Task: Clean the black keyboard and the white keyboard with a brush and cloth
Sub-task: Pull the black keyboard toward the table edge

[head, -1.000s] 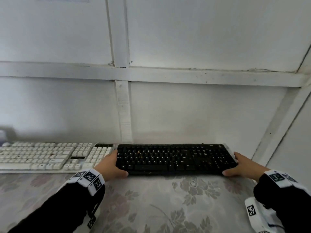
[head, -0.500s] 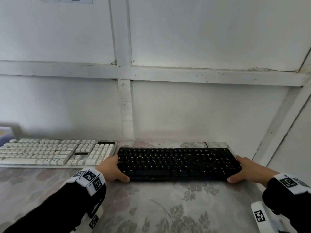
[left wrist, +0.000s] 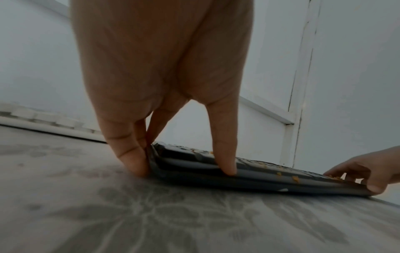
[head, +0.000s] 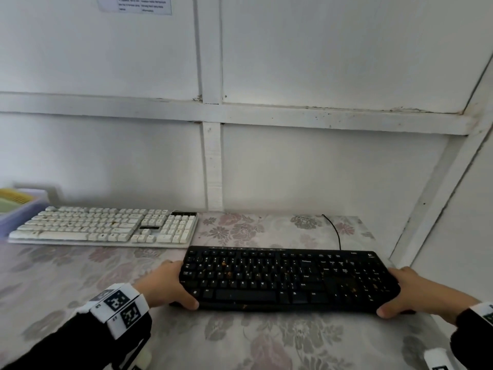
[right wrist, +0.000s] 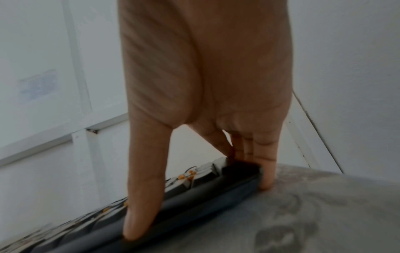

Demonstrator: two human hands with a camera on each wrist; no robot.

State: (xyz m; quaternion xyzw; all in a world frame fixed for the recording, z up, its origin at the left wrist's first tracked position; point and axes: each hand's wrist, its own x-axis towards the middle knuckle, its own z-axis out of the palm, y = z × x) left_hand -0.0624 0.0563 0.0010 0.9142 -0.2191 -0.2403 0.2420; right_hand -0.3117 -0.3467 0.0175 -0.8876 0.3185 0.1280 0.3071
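We are looking down at a table (head: 240, 340) covered in a pale floral cloth, set into a corner of white panelled walls (head: 333, 169) with raised battens; a printed notice (head: 134, 5) is hanging high on the far wall at the left.

The black keyboard (head: 289, 279) is lying flat on the near right part of the table, orange crumbs scattered over its keys. Its cable (head: 333, 231) is trailing off toward the far wall. We are gripping it at both ends: the left hand (head: 166, 285) is clasping the left end, thumb on the near edge and fingers (left wrist: 132, 154) pressed against the side down to the cloth. The right hand (head: 416, 292) is clasping the right end the same way, thumb on the near edge and fingers (right wrist: 267, 171) wrapping the corner.

The white keyboard (head: 106, 227) is lying at the far left, close to the wall, apart from the black one. Just left of it, a bluish tray (head: 16, 213) is holding something yellow and green, too blurred to name.
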